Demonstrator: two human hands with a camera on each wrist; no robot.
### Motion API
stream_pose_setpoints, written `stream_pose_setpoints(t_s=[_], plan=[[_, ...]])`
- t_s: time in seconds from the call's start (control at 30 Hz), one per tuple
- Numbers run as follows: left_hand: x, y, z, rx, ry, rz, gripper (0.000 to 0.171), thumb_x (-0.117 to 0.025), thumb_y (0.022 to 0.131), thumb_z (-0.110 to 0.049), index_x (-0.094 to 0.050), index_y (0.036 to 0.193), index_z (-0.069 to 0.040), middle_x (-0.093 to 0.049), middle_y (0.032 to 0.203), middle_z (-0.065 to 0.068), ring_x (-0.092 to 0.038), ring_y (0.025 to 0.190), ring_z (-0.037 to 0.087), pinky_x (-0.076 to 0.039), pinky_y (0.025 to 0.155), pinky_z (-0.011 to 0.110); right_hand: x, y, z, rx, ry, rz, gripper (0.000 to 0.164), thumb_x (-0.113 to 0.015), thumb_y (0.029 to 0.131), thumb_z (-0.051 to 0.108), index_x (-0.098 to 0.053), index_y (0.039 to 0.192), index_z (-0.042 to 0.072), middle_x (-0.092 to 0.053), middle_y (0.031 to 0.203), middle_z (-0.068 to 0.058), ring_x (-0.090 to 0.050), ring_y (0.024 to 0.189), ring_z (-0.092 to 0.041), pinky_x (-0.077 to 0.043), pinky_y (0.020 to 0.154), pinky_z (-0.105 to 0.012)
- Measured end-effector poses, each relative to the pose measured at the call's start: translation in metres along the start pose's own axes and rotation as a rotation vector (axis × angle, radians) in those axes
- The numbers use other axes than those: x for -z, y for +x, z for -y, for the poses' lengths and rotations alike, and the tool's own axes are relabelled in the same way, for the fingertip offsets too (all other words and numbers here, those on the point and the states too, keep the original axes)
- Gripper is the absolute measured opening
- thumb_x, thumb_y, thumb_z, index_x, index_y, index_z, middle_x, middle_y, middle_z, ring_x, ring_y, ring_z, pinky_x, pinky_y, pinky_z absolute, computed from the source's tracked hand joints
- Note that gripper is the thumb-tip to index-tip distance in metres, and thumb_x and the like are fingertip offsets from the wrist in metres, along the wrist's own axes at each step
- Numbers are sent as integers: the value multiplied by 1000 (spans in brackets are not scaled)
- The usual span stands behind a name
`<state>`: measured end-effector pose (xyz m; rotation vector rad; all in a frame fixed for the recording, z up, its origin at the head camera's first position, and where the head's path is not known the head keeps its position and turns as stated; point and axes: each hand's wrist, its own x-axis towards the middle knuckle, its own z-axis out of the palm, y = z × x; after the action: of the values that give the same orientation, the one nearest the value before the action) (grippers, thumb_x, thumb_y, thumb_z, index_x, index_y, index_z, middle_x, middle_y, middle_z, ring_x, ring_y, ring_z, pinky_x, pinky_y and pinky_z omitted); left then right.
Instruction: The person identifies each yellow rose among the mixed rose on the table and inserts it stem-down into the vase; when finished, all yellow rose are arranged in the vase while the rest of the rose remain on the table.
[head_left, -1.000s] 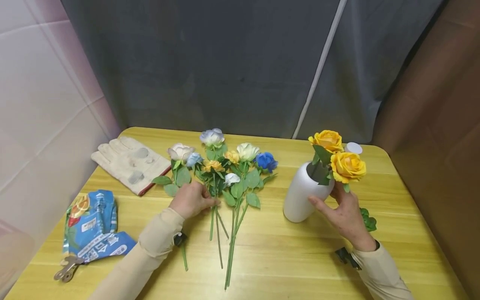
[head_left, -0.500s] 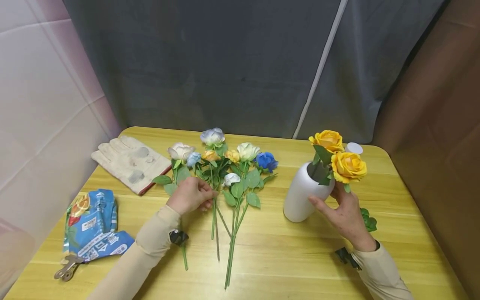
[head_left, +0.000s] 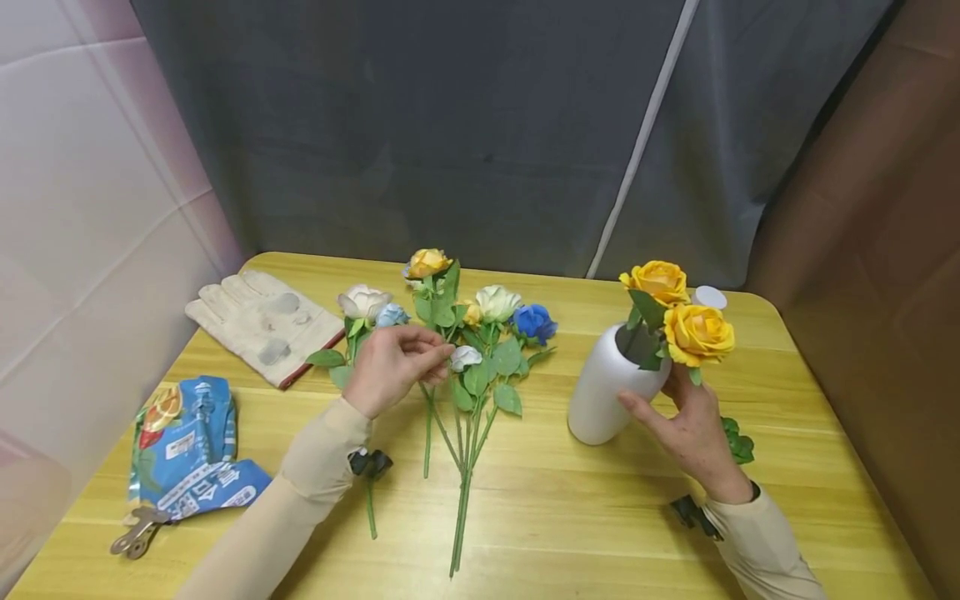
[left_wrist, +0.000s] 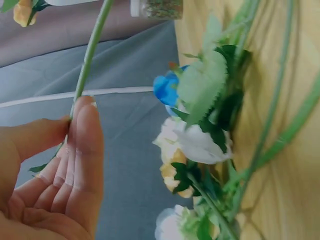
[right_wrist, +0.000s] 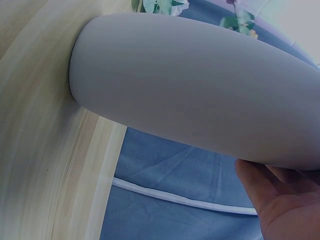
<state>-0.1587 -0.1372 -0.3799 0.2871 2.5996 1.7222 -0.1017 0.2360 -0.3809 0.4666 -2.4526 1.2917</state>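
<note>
My left hand [head_left: 401,367] pinches the green stem [left_wrist: 91,52] of an orange-yellow artificial rose [head_left: 429,262] between thumb and fingers, raised above the other flowers. Under and around that hand lie several more stems: a cream rose [head_left: 497,302], a blue rose [head_left: 533,322], a pale pink-white rose [head_left: 363,301] and small buds. On the right, my right hand [head_left: 693,433] grips the white vase [head_left: 607,400] near its mouth, thumb toward me and fingers behind. The vase tilts slightly and bears two large yellow roses [head_left: 697,333]. Its base rests on the table in the right wrist view.
At the left lie a stained work glove [head_left: 266,325], a blue printed pouch [head_left: 187,433] and a metal clip [head_left: 137,533] on the pouch's corner. Behind the yellow roses shows a round white lid [head_left: 709,297]. Green leaves [head_left: 738,442] lie beside my right wrist.
My left hand has lifted the orange-yellow rose up out of the group, its bloom rising toward the back of the table. My right hand and the vase have stayed in place.
</note>
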Motion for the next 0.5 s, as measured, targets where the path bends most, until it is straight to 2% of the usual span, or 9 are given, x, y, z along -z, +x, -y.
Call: stream_pose_setpoints(t_s=[0.23, 0.43, 0.5], plan=[[-7, 5, -18, -43, -153, 20, 21, -76, 94, -14, -72, 105, 3, -77, 85, 19, -77, 69, 23, -64, 67, 37, 0, -1, 0, -5, -9, 2, 77, -77, 88, 0, -40, 155, 9, -57, 145, -19, -52, 121, 12, -45, 97, -5], [-17, 10, -36, -104, -312, 15, 22, -75, 94, -7, -69, 109, 7, -74, 95, 30, -76, 70, 17, -65, 71, 42, 0, 0, 0, 10, 0, -3, 78, -77, 87, 0, -41, 155, 11, -57, 145, -18, -54, 121, 11, -46, 97, -6], [-21, 12, -42, -137, -354, -2, 21, -75, 94, -6, -69, 109, 7, -74, 93, 28, -76, 70, 16, -64, 73, 45, 0, 0, 0, 16, 5, -4, 78, -77, 86, -1, -41, 155, 11, -58, 144, -18, -55, 121, 10, -46, 97, -6]])
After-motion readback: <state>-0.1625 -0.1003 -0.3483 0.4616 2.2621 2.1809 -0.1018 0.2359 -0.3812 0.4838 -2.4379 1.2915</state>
